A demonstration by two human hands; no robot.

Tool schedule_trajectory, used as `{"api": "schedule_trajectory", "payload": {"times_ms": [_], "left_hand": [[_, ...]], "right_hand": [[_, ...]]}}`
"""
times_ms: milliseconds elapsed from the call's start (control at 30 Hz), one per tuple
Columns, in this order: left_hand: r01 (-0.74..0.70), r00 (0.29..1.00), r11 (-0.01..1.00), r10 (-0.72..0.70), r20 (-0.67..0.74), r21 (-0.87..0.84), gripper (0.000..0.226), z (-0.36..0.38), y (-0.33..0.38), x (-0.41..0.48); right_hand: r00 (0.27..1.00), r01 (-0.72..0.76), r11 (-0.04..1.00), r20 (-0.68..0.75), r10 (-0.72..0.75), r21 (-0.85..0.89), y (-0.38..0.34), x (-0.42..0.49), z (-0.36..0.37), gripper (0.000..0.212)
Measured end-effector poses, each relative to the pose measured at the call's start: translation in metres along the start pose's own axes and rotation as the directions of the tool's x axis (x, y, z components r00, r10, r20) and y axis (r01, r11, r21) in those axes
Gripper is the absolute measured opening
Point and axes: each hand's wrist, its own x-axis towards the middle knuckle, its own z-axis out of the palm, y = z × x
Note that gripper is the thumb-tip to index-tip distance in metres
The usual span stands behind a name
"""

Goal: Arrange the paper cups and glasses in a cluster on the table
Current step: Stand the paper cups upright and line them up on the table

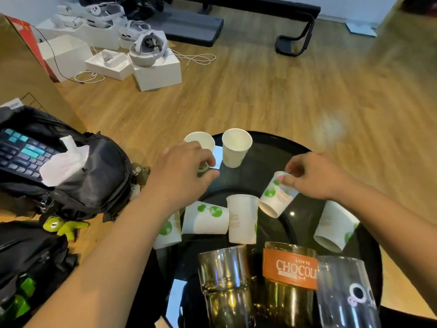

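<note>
Paper cups [236,147], likely light and crushable, suit a gentle grip near the rim: left hand [186,166] curls round one far cup [201,139] at the bench's [283,139] far edge, right hand [312,176] pinches a tilted cup [276,200] mid-bench, glasses [222,268] stand at the near edge.

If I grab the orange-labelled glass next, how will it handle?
Probably heavy for its size: the glass looks thick-walled. Bare parts likely slippery; the label may grip better. Standing close between a plain glass and a printed glass, it could clink.
</note>
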Motion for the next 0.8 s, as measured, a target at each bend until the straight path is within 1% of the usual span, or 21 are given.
{"api": "schedule_trajectory", "payload": {"times_ms": [67, 100, 167, 233, 267, 333, 400, 433, 500, 533, 600, 633, 700, 767, 800], "left_hand": [[0.061, 0.997, 0.998, -0.060, 0.052, -0.016, 0.012, -0.008, -0.006, -0.005], [0.095, 0.994, 0.995, -0.094, 0.055, -0.019, 0.010, -0.012, -0.011, -0.007], [0.140, 0.990, 0.989, -0.140, 0.003, -0.047, 0.007, -0.017, -0.015, -0.009], [0.148, 0.987, 0.983, -0.153, -0.044, -0.105, 0.008, -0.013, -0.003, -0.009], [0.137, 0.989, 0.979, -0.144, -0.038, -0.150, 0.008, -0.008, 0.009, -0.008], [0.097, 0.995, 0.965, -0.091, 0.036, -0.242, 0.007, 0.010, 0.038, 0.000], [0.073, 0.988, 0.958, -0.031, 0.150, -0.276, 0.004, 0.034, 0.066, 0.014], [0.066, 0.974, 0.964, -0.006, 0.226, -0.256, 0.012, 0.047, 0.078, 0.022], [0.043, 0.919, 0.985, 0.026, 0.394, -0.166, 0.033, 0.072, 0.098, 0.037], [0.030, 0.887, 0.991, 0.033, 0.461, -0.130, 0.042, 0.082, 0.105, 0.044], [0.034, 0.833, 0.993, 0.032, 0.553, -0.109, 0.059, 0.099, 0.112, 0.054], [0.053, 0.811, 0.992, 0.026, 0.585, -0.118, 0.064, 0.104, 0.113, 0.057], [0.089, 0.792, 0.984, 0.023, 0.611, -0.152, 0.061, 0.110, 0.111, 0.060], [0.108, 0.811, 0.975, 0.026, 0.584, -0.193, 0.053, 0.108, 0.109, 0.062], [0.112, 0.840, 0.971, 0.022, 0.542, -0.213, 0.049, 0.104, 0.108, 0.064]], "right_hand": [[1.000, -0.023, 0.999, -0.004, 0.023, 0.023, 0.006, -0.009, 0.002, 0.038], [0.999, -0.030, 0.999, -0.017, 0.030, 0.041, 0.008, -0.012, 0.003, 0.040], [0.998, -0.037, 0.997, -0.048, 0.041, 0.071, 0.009, -0.016, 0.005, 0.042], [0.997, -0.039, 0.994, -0.065, 0.046, 0.105, 0.011, -0.019, 0.008, 0.039], [0.996, -0.039, 0.991, -0.070, 0.048, 0.128, 0.012, -0.021, 0.009, 0.036], [0.997, -0.038, 0.987, -0.062, 0.048, 0.159, 0.016, -0.022, 0.011, 0.030], [0.998, -0.040, 0.985, -0.047, 0.049, 0.168, 0.019, -0.022, 0.013, 0.023], [0.998, -0.039, 0.983, -0.046, 0.048, 0.180, 0.021, -0.022, 0.013, 0.020], [0.998, -0.021, 0.977, -0.052, 0.032, 0.214, 0.024, -0.021, 0.015, 0.016], [0.998, -0.014, 0.975, -0.051, 0.026, 0.222, 0.025, -0.021, 0.016, 0.015], [0.999, -0.011, 0.975, -0.049, 0.022, 0.221, 0.027, -0.020, 0.018, 0.014], [0.999, -0.008, 0.975, -0.048, 0.019, 0.220, 0.029, -0.020, 0.019, 0.016], [0.999, 0.015, 0.969, -0.043, -0.004, 0.246, 0.031, -0.019, 0.020, 0.018], [0.997, 0.068, 0.951, -0.061, -0.052, 0.300, 0.033, -0.017, 0.018, 0.018], [0.991, 0.114, 0.943, -0.100, -0.086, 0.314, 0.033, -0.016, 0.016, 0.018]]}}
